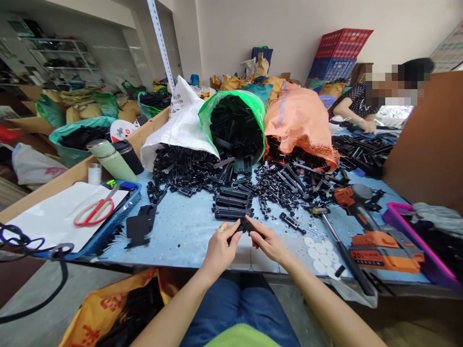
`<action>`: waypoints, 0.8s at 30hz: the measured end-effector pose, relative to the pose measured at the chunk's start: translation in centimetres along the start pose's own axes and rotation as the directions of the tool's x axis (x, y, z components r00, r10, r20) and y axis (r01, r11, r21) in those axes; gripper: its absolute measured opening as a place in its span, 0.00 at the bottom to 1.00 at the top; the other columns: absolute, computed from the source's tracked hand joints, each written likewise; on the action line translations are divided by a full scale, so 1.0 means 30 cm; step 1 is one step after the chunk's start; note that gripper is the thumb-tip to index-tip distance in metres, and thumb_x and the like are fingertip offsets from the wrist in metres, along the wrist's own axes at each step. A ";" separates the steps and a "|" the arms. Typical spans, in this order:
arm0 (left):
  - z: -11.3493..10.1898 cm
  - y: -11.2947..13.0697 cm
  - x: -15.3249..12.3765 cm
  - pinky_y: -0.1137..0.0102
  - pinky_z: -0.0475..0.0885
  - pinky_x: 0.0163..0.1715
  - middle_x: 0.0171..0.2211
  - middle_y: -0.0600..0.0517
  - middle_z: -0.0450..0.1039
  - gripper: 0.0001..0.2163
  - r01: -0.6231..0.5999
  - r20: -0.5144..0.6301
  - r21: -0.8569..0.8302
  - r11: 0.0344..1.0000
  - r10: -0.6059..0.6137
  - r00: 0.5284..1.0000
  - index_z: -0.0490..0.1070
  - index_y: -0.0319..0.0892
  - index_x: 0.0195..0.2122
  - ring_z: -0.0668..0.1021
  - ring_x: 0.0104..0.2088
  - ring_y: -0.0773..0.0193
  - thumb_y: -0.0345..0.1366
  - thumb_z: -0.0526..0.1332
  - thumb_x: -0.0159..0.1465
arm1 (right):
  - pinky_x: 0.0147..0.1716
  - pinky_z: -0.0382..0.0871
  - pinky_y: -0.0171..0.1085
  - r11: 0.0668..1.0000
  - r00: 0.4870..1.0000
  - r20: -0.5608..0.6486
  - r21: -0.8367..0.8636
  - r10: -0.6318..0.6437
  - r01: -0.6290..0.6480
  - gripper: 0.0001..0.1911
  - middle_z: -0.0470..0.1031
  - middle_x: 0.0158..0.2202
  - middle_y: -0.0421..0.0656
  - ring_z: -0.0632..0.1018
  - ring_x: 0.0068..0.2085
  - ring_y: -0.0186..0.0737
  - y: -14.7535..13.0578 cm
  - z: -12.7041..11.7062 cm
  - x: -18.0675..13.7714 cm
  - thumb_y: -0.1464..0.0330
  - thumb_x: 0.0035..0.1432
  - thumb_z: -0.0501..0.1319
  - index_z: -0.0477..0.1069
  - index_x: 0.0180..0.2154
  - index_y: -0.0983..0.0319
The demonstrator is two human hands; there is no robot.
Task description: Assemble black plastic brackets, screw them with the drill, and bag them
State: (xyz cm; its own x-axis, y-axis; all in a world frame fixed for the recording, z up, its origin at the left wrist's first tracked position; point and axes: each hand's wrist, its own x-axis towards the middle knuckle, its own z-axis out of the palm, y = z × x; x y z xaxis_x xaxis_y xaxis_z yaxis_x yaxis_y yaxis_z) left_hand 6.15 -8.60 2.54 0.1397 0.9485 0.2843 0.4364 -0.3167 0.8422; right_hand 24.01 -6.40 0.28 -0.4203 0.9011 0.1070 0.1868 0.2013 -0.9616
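Observation:
My left hand [221,248] and my right hand [268,242] meet over the near edge of the blue table [181,231]. Both pinch one small black plastic part [244,225] between their fingertips. A ring shows on a left finger. Just beyond the hands lies a short stack of black plastic bars [232,203]. Behind that, a wide heap of loose black parts [253,178] spills from a green bag [235,123], a white sack [183,127] and an orange sack [300,123].
An orange cordless drill [372,226] and white discs [320,255] lie to my right. At left, a blue tray [115,219] holds paper and red scissors [94,212], beside a green flask [112,159]. Another person [365,103] sits at the far right. A yellow bag [108,308] lies by my knees.

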 end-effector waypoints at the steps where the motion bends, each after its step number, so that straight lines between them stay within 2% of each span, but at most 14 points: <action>1: 0.010 0.007 -0.005 0.65 0.69 0.42 0.37 0.47 0.71 0.16 -0.007 -0.016 0.015 1.000 0.007 1.000 0.68 0.43 0.52 0.73 0.39 0.61 0.37 0.53 0.64 | 0.28 0.71 0.35 0.998 1.000 0.001 -0.060 -0.030 0.030 0.25 0.68 0.40 0.43 0.69 0.25 0.28 -0.004 -0.007 -0.005 0.58 0.61 0.52 0.57 0.59 0.52; 4: 0.063 0.035 -0.017 0.66 0.70 0.41 0.38 0.46 0.69 0.16 -0.019 -0.199 -0.006 1.000 0.017 0.980 0.66 0.43 0.53 0.73 0.39 0.62 0.36 0.51 0.66 | 0.27 0.71 0.34 0.995 0.995 -0.072 -0.070 -0.072 0.067 0.24 0.68 0.41 0.43 0.69 0.24 0.29 -0.019 0.013 -0.016 0.60 0.62 0.51 0.55 0.60 0.51; 6: 0.095 0.053 -0.019 0.67 0.70 0.40 0.39 0.45 0.69 0.16 -0.033 -0.348 -0.034 0.999 0.020 0.937 0.64 0.42 0.54 0.73 0.40 0.62 0.35 0.49 0.66 | 0.25 0.71 0.34 0.996 0.985 -0.147 -0.018 -0.091 0.089 0.25 0.68 0.42 0.44 0.69 0.24 0.30 -0.030 0.050 -0.024 0.60 0.63 0.50 0.53 0.60 0.52; 7: 0.104 0.059 -0.017 0.67 0.70 0.40 0.40 0.45 0.69 0.17 -0.053 -0.388 -0.040 0.998 0.033 0.921 0.64 0.42 0.55 0.73 0.41 0.62 0.34 0.49 0.66 | 0.25 0.71 0.35 0.995 0.978 -0.180 -0.003 -0.103 0.104 0.25 0.68 0.44 0.45 0.69 0.24 0.30 -0.034 0.069 -0.028 0.60 0.63 0.50 0.53 0.61 0.51; 9: 0.103 0.060 -0.011 0.67 0.70 0.41 0.41 0.45 0.69 0.16 -0.112 -0.372 -0.041 0.993 0.089 0.924 0.64 0.42 0.55 0.73 0.42 0.62 0.34 0.49 0.66 | 0.26 0.71 0.36 0.992 0.967 -0.220 -0.008 -0.128 0.130 0.25 0.67 0.47 0.46 0.68 0.24 0.31 -0.035 0.101 -0.039 0.61 0.62 0.50 0.52 0.61 0.51; 12: 0.087 0.037 -0.002 0.65 0.70 0.43 0.42 0.46 0.70 0.16 -0.168 -0.248 -0.044 0.985 0.153 0.957 0.65 0.44 0.53 0.73 0.43 0.61 0.35 0.50 0.66 | 0.27 0.71 0.37 0.990 0.957 -0.254 -0.028 -0.141 0.139 0.26 0.67 0.47 0.45 0.68 0.24 0.30 -0.016 0.130 -0.057 0.61 0.63 0.50 0.51 0.61 0.51; 14: 0.093 0.011 -0.005 0.65 0.71 0.41 0.43 0.45 0.69 0.15 -0.110 -0.224 -0.077 0.991 0.090 0.970 0.66 0.44 0.53 0.74 0.41 0.61 0.36 0.50 0.66 | 0.27 0.70 0.37 0.992 0.959 -0.255 -0.048 -0.123 0.115 0.26 0.67 0.47 0.46 0.69 0.24 0.31 0.008 0.134 -0.060 0.61 0.64 0.48 0.48 0.62 0.51; 16: 0.117 -0.019 -0.018 0.68 0.74 0.33 0.44 0.44 0.69 0.16 0.032 -0.247 -0.167 0.985 -0.073 0.966 0.65 0.42 0.53 0.76 0.34 0.64 0.39 0.50 0.66 | 0.32 0.71 0.38 0.983 0.978 -0.170 -0.160 -0.119 0.092 0.26 0.67 0.49 0.46 0.71 0.28 0.34 0.037 0.109 -0.044 0.61 0.64 0.47 0.48 0.62 0.52; 18: 0.150 -0.049 -0.035 0.71 0.74 0.24 0.40 0.45 0.70 0.18 0.193 -0.235 -0.305 0.933 -0.270 0.934 0.63 0.40 0.54 0.75 0.25 0.68 0.42 0.49 0.66 | 0.40 0.69 0.42 0.924 0.991 -0.063 -0.373 -0.116 0.085 0.25 0.67 0.50 0.44 0.73 0.38 0.39 0.066 0.032 0.003 0.60 0.63 0.48 0.52 0.61 0.51; 20: 0.177 -0.077 -0.054 0.73 0.73 0.21 0.35 0.47 0.71 0.21 0.293 -0.188 -0.419 0.860 -0.397 0.898 0.59 0.39 0.56 0.74 0.22 0.69 0.44 0.49 0.65 | 0.47 0.65 0.45 0.805 0.990 -0.085 -0.592 -0.109 0.038 0.23 0.67 0.52 0.44 0.70 0.48 0.44 0.093 -0.107 0.083 0.59 0.62 0.49 0.56 0.59 0.52; 22: 0.187 -0.100 -0.069 0.72 0.74 0.23 0.33 0.49 0.70 0.23 0.329 -0.165 -0.469 0.819 -0.448 0.879 0.55 0.40 0.58 0.75 0.24 0.68 0.45 0.49 0.65 | 0.50 0.62 0.45 0.676 0.955 -0.283 -0.722 -0.095 -0.147 0.23 0.65 0.54 0.46 0.66 0.53 0.45 0.117 -0.293 0.181 0.60 0.63 0.47 0.57 0.58 0.56; 24: 0.178 -0.117 -0.078 0.69 0.75 0.27 0.34 0.49 0.69 0.22 0.340 -0.188 -0.420 0.842 -0.447 0.875 0.54 0.40 0.58 0.76 0.28 0.66 0.44 0.48 0.65 | 0.50 0.60 0.45 0.493 0.846 -0.532 -0.744 -0.031 -0.451 0.23 0.63 0.55 0.50 0.64 0.54 0.47 0.139 -0.489 0.278 0.62 0.64 0.47 0.55 0.59 0.60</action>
State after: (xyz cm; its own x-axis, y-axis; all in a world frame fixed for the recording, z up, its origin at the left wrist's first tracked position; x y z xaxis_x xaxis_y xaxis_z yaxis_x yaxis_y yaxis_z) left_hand 9.05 -9.68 -3.52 -0.2403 0.9698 -0.0413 0.0418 0.0529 0.9977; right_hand 34.32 7.59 0.88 0.1115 0.9606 0.2545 0.9423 -0.0209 -0.3341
